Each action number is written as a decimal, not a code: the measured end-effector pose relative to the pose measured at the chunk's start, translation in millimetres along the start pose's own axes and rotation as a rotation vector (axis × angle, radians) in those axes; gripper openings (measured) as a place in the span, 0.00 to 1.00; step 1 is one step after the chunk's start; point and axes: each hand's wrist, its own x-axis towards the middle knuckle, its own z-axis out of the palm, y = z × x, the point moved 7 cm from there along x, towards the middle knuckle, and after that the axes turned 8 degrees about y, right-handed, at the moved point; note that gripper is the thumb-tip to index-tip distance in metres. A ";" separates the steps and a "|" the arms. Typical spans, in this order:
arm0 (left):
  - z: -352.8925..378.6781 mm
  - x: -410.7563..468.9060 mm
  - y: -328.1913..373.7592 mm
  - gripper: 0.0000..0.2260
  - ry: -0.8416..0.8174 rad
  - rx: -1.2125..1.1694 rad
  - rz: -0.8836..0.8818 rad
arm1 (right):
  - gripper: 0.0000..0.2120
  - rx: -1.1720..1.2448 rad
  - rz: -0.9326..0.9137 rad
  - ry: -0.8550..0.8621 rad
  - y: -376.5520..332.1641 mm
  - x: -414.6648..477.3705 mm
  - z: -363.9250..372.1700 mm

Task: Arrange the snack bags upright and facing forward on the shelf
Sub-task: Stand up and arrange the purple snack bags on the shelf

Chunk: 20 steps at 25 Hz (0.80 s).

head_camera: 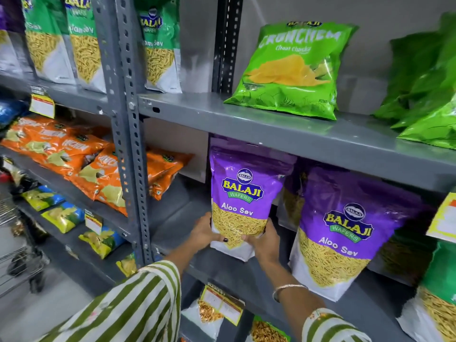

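Observation:
A purple Balaji Aloo Sev bag (243, 193) stands upright and faces forward at the left end of the middle grey shelf (246, 272). My left hand (203, 230) grips its lower left edge and my right hand (265, 239) grips its lower right corner. A second purple Aloo Sev bag (345, 230) stands upright just to the right, with more purple bags partly hidden behind both.
A green Crunchem bag (293, 70) leans back on the shelf above, beside more green bags (427, 90). Orange bags (81, 164) lie flat in the left bay past a perforated steel post (128, 134). A wire cart (17, 243) stands at lower left. A green sev bag (439, 292) is at far right.

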 end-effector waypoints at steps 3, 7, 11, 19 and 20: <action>9.7 6.3 -4.6 0.41 -0.023 -0.071 0.029 | 0.28 0.010 -0.002 0.011 9.0 3.6 1.7; 17.1 8.2 -8.2 0.40 -0.100 -0.195 -0.011 | 0.31 0.013 0.031 -0.022 18.8 -0.4 3.2; 22.1 12.0 -18.8 0.38 -0.090 -0.241 -0.055 | 0.31 -0.034 0.069 -0.091 30.8 -3.6 15.3; -40.5 32.8 -59.8 0.37 -0.060 -0.180 -0.101 | 0.33 0.059 0.135 -0.090 16.3 -26.8 87.4; -43.5 33.3 -61.8 0.37 -0.064 -0.179 -0.104 | 0.35 0.101 0.119 -0.069 2.8 -30.4 88.1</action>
